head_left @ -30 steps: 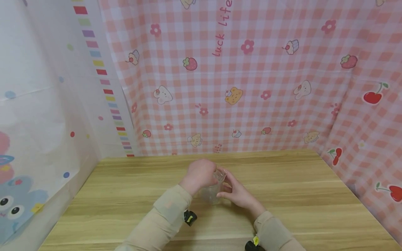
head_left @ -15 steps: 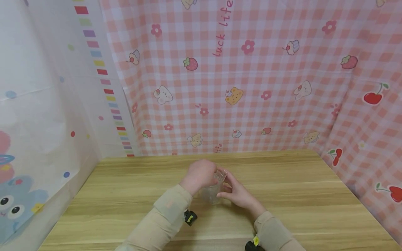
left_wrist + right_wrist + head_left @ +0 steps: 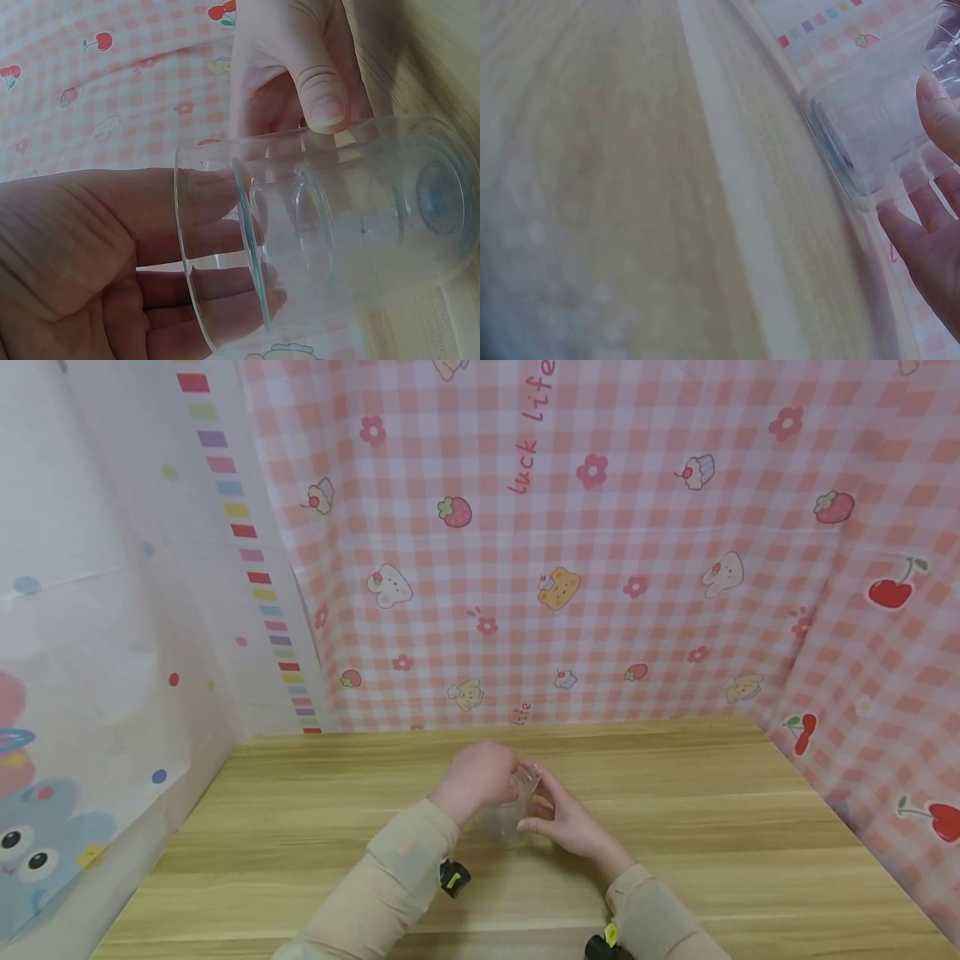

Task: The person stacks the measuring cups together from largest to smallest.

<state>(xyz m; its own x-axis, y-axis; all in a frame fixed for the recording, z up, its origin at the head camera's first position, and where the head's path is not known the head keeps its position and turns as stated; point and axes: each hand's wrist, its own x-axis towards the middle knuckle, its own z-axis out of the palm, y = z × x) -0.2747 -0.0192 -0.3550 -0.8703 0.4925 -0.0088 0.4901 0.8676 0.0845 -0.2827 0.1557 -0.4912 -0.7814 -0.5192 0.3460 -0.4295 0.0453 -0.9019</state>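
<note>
In the head view, a clear see-through cup (image 3: pixel 504 825) stands at mid-table between both hands. My left hand (image 3: pixel 478 777) reaches over its top; in the left wrist view the thumb and fingers go in at the mouth (image 3: pixel 193 292). Their tips pinch the rim of a smaller clear ringed piece (image 3: pixel 255 251) nested inside the cup. My right hand (image 3: pixel 564 822) grips the cup's side, with its thumb (image 3: pixel 326 109) against the wall. From the right wrist, the cup's base (image 3: pixel 832 142) shows near the table surface, and the right fingers (image 3: pixel 922 199) overlap the wall.
The wood-grain tabletop (image 3: pixel 675 810) spreads around the hands. A pink checked cloth (image 3: pixel 525 543) hangs along its back edge and right side, and a white printed cloth (image 3: pixel 112 568) on the left. Each sleeve carries a black wrist camera (image 3: pixel 454 879).
</note>
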